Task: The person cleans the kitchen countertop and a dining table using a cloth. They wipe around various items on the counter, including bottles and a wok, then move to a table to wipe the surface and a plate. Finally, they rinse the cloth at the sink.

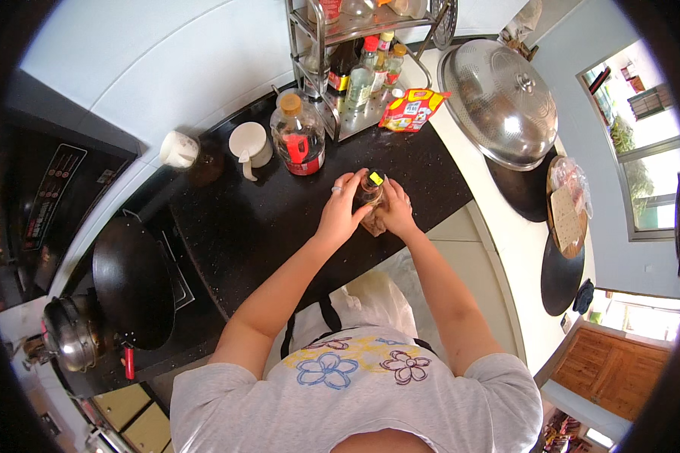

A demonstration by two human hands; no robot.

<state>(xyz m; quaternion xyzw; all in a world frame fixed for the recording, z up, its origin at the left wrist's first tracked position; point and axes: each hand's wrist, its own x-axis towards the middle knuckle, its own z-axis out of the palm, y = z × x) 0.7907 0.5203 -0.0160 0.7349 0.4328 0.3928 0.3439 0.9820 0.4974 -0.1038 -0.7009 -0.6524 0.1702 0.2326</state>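
Observation:
A small dark glass bottle [370, 195] with a black cap and a yellow patch on top stands between my hands over the black counter. From its left side my left hand [343, 213] curls its fingers and thumb around the bottle; a ring shows on one finger. On the other side my right hand [396, 208] is closed over a crumpled brownish cloth [375, 224], pressed against the bottle's lower part. My hands hide most of the bottle's body and its base.
Behind stand a large jar [299, 140], a white lidded cup [250, 145] and a metal rack [340, 121] of bottles. A red-and-yellow packet [413, 110] lies beside the rack. A big steel lid [500, 102] is at right, a black wok [134, 283] at left.

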